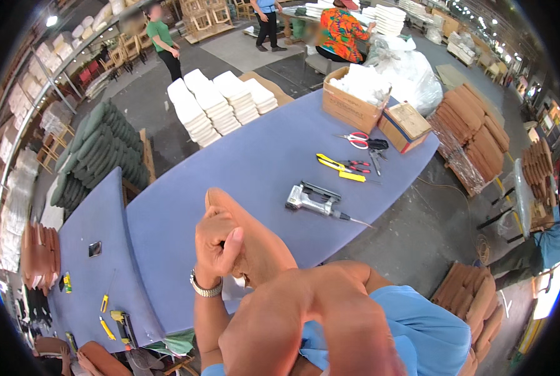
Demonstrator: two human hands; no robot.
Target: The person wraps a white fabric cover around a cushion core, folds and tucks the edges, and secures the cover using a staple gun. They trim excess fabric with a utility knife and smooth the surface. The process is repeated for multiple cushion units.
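A brown upholstered seat cushion lies on the blue-covered table in front of me, its underside edge partly showing. My left hand, with a metal-band watch at the wrist, is closed on the cushion's near left edge. Very close to the camera and large, my right hand is raised, hiding the cushion's near end. Its fingertips are out of sight, so I cannot make out whether it holds anything. Beyond the cushion, a silver staple gun with an air hose lies on the table.
Red-handled scissors, pliers and a yellow cutter lie past the staple gun. Cardboard boxes stand at the table's far end. Green cushions are piled left, brown ones right. Several people work nearby.
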